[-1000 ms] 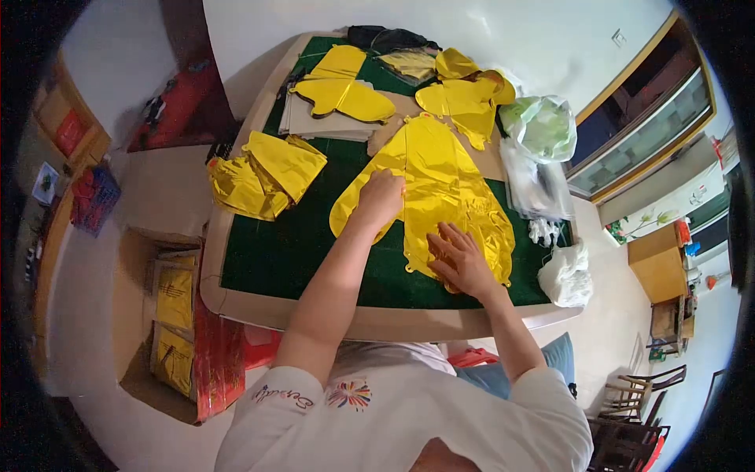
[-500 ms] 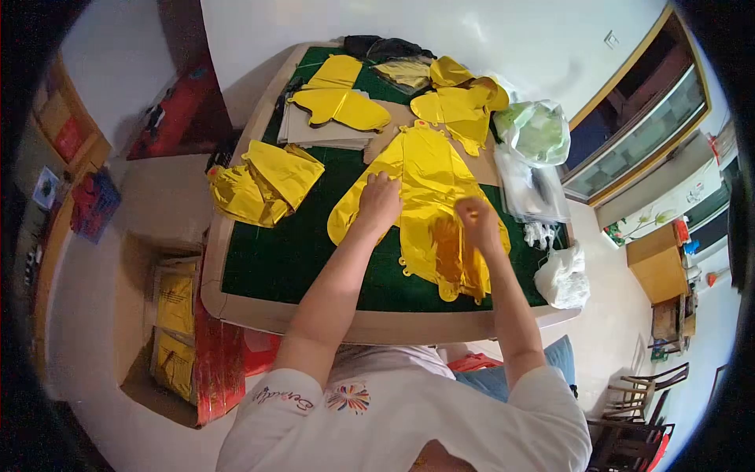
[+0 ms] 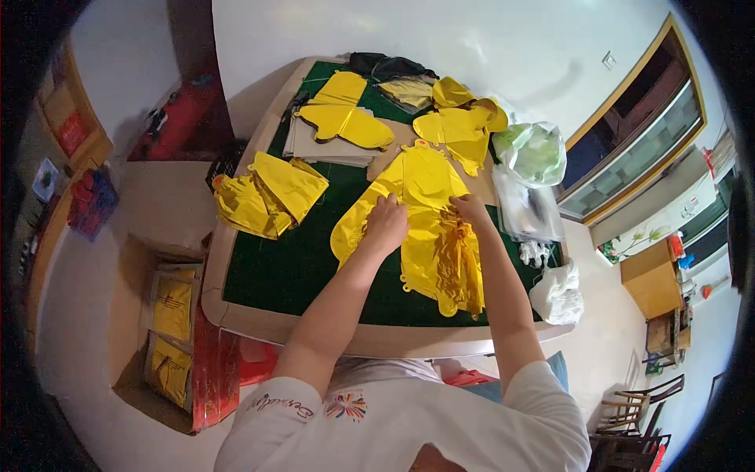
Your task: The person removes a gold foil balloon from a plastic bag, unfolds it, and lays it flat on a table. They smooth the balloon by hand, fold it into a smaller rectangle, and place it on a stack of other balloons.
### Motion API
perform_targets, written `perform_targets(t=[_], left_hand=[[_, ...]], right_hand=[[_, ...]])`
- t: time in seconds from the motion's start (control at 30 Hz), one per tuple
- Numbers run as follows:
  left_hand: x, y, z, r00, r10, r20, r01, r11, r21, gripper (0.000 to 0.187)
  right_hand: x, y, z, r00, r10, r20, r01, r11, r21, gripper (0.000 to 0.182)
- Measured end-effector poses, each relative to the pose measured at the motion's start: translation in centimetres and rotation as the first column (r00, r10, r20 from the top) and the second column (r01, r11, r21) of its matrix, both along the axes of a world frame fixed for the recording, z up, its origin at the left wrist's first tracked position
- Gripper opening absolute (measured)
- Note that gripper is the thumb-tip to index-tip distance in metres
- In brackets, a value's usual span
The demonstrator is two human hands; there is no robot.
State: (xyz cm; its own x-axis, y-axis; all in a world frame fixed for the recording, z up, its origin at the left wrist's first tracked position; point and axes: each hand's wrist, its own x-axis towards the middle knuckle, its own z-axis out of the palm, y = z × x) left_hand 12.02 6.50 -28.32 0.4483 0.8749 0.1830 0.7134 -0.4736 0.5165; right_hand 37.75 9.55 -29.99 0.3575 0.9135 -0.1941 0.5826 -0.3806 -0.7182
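A large flat yellow foil balloon (image 3: 425, 244) lies spread on the green table top in front of me, with small tabs along its edge and a creased, shaded fold on its lower right. On its left half my left hand (image 3: 385, 226) has bent fingers closed on the foil. My right hand (image 3: 470, 210) pinches the foil near the right edge, at the top of the creases. Part of the balloon is hidden under both hands.
More yellow foil pieces lie around: a folded one (image 3: 271, 193) at left, one (image 3: 346, 123) on a paper stack, another (image 3: 456, 130) at the back. Plastic bags (image 3: 528, 153) line the right side. An open carton (image 3: 134, 315) holding yellow packets stands on the floor at left.
My right hand has moved up and slightly left and now grips the foil's right side. The left hand's fingers have curled onto the foil. The whole view has shifted slightly.
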Motion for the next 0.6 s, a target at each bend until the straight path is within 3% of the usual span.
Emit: perform_targets(t=[0.1,0.3,0.37,0.5,0.6], left_hand=[[0.1,-0.1,0.1,1.0,0.011,0.003,-0.011,1.0,-0.012,0.022],[0.0,0.1,0.1,1.0,0.011,0.0,-0.011,1.0,-0.023,0.026],[0.2,0.1,-0.1,0.999,0.032,0.024,-0.032,0.999,-0.014,0.028],[0.0,-0.1,0.9,0.998,0.06,0.011,-0.059,0.996,-0.06,0.028],[-0.3,0.2,0.9,0.998,0.054,-0.033,-0.056,0.997,-0.049,0.025]], right_hand=[[0.0,0.2,0.0,0.998,0.025,0.056,-0.024,1.0,-0.012,0.038],[-0.4,0.1,0.5,0.998,0.057,-0.04,-0.058,0.998,-0.028,0.035],[0.0,0.5,-0.2,0.994,0.049,0.094,-0.052,0.998,0.026,0.033],[0.2,0.8,-0.4,0.999,0.009,0.051,-0.009,1.0,-0.009,0.032],[0.2,0.0,-0.3,0.993,-0.014,0.117,0.012,1.0,0.017,0.032]])
